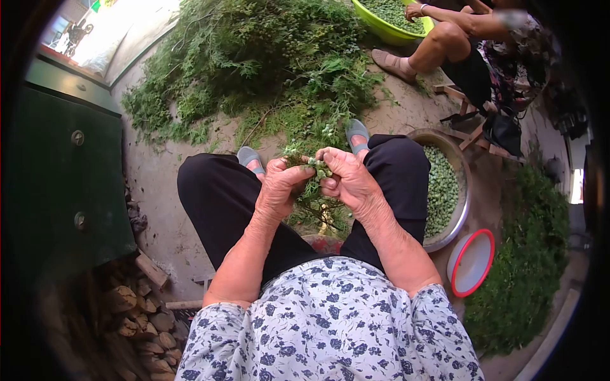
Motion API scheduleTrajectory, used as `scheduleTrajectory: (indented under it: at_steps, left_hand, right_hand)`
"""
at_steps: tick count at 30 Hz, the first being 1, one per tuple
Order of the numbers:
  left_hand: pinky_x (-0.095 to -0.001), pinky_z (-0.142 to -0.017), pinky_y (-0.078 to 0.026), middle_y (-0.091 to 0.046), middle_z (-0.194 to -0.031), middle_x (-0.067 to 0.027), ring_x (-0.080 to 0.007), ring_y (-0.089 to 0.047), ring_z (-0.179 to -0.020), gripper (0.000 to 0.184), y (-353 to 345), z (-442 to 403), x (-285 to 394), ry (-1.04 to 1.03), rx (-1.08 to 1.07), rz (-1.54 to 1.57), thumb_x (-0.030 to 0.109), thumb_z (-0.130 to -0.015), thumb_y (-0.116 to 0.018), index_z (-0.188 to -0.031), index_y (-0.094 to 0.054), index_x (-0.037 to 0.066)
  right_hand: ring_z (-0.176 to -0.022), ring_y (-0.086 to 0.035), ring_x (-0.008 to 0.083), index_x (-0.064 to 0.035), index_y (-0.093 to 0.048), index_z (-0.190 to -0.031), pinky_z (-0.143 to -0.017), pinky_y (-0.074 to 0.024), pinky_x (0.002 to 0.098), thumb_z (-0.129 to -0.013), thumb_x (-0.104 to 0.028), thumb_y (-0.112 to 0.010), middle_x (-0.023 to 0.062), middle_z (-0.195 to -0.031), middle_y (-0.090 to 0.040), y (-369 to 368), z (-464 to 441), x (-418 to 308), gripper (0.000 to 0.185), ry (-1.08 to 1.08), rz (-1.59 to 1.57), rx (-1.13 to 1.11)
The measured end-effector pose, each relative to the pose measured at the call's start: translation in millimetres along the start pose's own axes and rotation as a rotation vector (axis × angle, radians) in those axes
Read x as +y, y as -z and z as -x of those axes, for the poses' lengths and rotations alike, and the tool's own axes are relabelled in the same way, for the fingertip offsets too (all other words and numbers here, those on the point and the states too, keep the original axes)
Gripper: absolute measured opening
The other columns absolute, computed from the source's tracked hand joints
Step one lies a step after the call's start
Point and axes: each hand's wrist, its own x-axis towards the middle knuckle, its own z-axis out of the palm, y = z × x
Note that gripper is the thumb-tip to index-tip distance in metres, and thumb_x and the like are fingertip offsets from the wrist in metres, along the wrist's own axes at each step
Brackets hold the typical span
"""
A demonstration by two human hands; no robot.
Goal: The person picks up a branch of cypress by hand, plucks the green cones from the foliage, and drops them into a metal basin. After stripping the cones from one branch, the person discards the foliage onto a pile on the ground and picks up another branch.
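Note:
Between my knees, my left hand (283, 184) is closed around a green conifer sprig (314, 180) with small pale-green cones on it. My right hand (349, 178) meets it from the other side, thumb and fingers pinched at the cones; whether a loose cone sits in the pinch is hidden. Feathery foliage hangs below both hands. Beside my right knee stands a wide metal basin (465, 190) holding many green cones (441, 193).
A large heap of cut conifer branches (254, 63) lies ahead. Another person (457, 47) sits at a yellow-green basin (387, 32) of cones. A red-rimmed white bowl (471, 263) and more greenery (524, 273) lie right. A dark green cabinet (70, 178) and firewood (149, 324) stand left.

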Motion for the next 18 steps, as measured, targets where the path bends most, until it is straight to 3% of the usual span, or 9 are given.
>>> scheduleTrajectory:
  at_steps: [4, 8, 11, 13, 15, 17, 18]
  left_hand:
    - [-0.0187, -0.045, -0.031, -0.054, -0.065, 0.0040, -0.0040, -0.043, -0.050, 0.014, 0.8, 2.5, 2.7, 0.023, -0.050, 0.004, 0.002, -0.071, -0.064, -0.084, -0.062, 0.004]
    - [-0.0177, -0.043, -0.028, -0.053, -0.064, 0.0050, -0.0026, -0.040, -0.047, 0.014, 0.2, 1.3, 0.4, 0.000, -0.008, 0.021, 0.003, -0.070, -0.064, -0.084, -0.061, 0.005]
    - [-0.0173, -0.042, -0.027, -0.053, -0.064, 0.0054, -0.0021, -0.040, -0.046, 0.014, 3.7, -2.3, -4.1, -0.009, 0.030, 0.021, 0.003, -0.071, -0.064, -0.084, -0.061, 0.006]
    - [-0.0172, -0.041, -0.027, -0.053, -0.064, 0.0057, -0.0019, -0.040, -0.046, 0.014, 3.5, -2.5, -6.1, -0.004, 0.019, 0.019, 0.003, -0.071, -0.064, -0.084, -0.061, 0.006]
    - [-0.0168, -0.043, -0.028, -0.054, -0.064, 0.0054, -0.0021, -0.041, -0.048, 0.015, 3.7, -2.3, -6.1, 0.004, 0.005, -0.007, 0.003, -0.070, -0.064, -0.084, -0.061, 0.006]
    - [-0.0169, -0.044, -0.029, -0.055, -0.065, 0.0050, -0.0022, -0.043, -0.049, 0.015, 1.0, -2.3, -7.0, 0.005, 0.007, 0.006, 0.003, -0.070, -0.064, -0.084, -0.061, 0.006]
    - [-0.0170, -0.045, -0.030, -0.056, -0.066, 0.0046, -0.0023, -0.044, -0.051, 0.015, -0.4, -2.3, -6.5, 0.005, 0.009, 0.020, 0.003, -0.070, -0.064, -0.085, -0.062, 0.006]
  right_hand:
    - [-0.050, -0.044, 0.0086, -0.0049, -0.051, -0.091, -0.040, -0.0319, 0.0209, -0.091, -0.019, -0.050, 0.0003, -0.070, -0.047, 1.1, 3.4, -6.2, 0.015, -0.087, 0.005, -0.039]
    - [-0.049, -0.044, 0.0072, -0.0050, -0.052, -0.093, -0.040, -0.0322, 0.0196, -0.091, -0.020, -0.050, -0.0012, -0.069, -0.047, -3.7, 1.7, -0.7, 0.015, -0.036, 0.015, -0.058]
    - [-0.047, -0.044, 0.0055, -0.0054, -0.054, -0.093, -0.039, -0.0318, 0.0178, -0.090, -0.020, -0.052, -0.0026, -0.067, -0.048, -10.2, -1.0, 3.3, 0.015, 0.087, 0.159, 0.101]
    - [-0.045, -0.043, 0.0047, -0.0055, -0.055, -0.093, -0.038, -0.0315, 0.0163, -0.090, -0.019, -0.052, -0.0030, -0.068, -0.048, -9.7, 0.9, 3.8, 0.014, 0.218, 0.606, 0.183]
    - [-0.042, -0.040, 0.0050, -0.0057, -0.056, -0.088, -0.038, -0.0306, 0.0169, -0.089, -0.019, -0.052, -0.0026, -0.067, -0.047, -12.8, 2.7, 4.2, 0.013, 0.227, 0.598, 0.230]
    - [-0.044, -0.040, 0.0058, -0.0054, -0.054, -0.087, -0.037, -0.0296, 0.0173, -0.090, -0.019, -0.052, -0.0012, -0.067, -0.047, -9.4, 2.0, 5.1, 0.014, 0.036, 0.141, 0.231]
    - [-0.044, -0.040, 0.0058, -0.0054, -0.054, -0.087, -0.037, -0.0296, 0.0173, -0.090, -0.019, -0.052, -0.0012, -0.067, -0.047, -3.4, -0.9, 4.7, 0.014, 0.037, 0.140, 0.231]
